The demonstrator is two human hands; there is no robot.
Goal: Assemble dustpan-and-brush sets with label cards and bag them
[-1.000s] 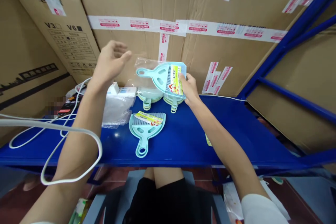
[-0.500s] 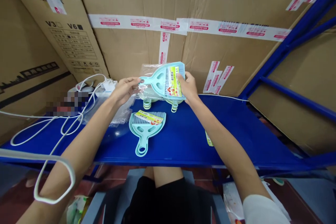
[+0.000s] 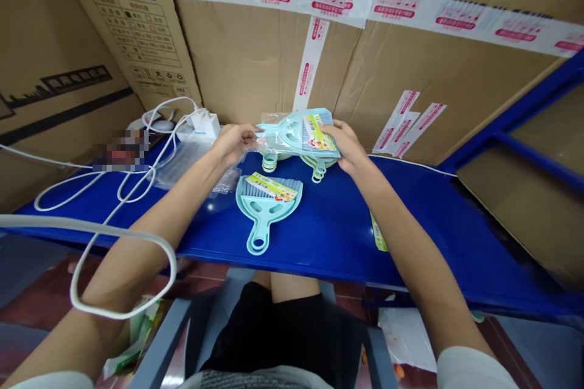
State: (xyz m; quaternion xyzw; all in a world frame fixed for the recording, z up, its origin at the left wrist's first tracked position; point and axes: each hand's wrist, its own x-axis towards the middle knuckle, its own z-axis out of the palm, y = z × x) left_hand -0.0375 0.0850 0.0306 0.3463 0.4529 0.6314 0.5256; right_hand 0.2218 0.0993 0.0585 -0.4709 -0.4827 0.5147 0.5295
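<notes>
A light-blue dustpan and brush set (image 3: 288,134) is held sideways between both hands above the table, with a yellow-green label card (image 3: 319,132) on its bristles. My left hand (image 3: 233,141) is closed at the handle end, where clear plastic film wraps the set. At the wide end, my right hand (image 3: 350,146) grips the pan's edge, thumb by the label. Below lies another light-blue dustpan and brush set (image 3: 261,219), handle toward me, with its own label card. Just behind the held set are stacked pale-green dustpan sets (image 3: 318,168), partly hidden.
Clear plastic bags (image 3: 196,164) lie at the left of the blue table (image 3: 337,225), beside a white plug adapter (image 3: 205,124). A looping white cable (image 3: 168,249) crosses near my left forearm. Another label card (image 3: 378,234) lies by my right forearm. Cardboard (image 3: 255,55) walls the back.
The held dustpan set has tipped to a flatter angle, and more film shows around its handle. Both hands keep hold of it. The head view has shifted and turned.
</notes>
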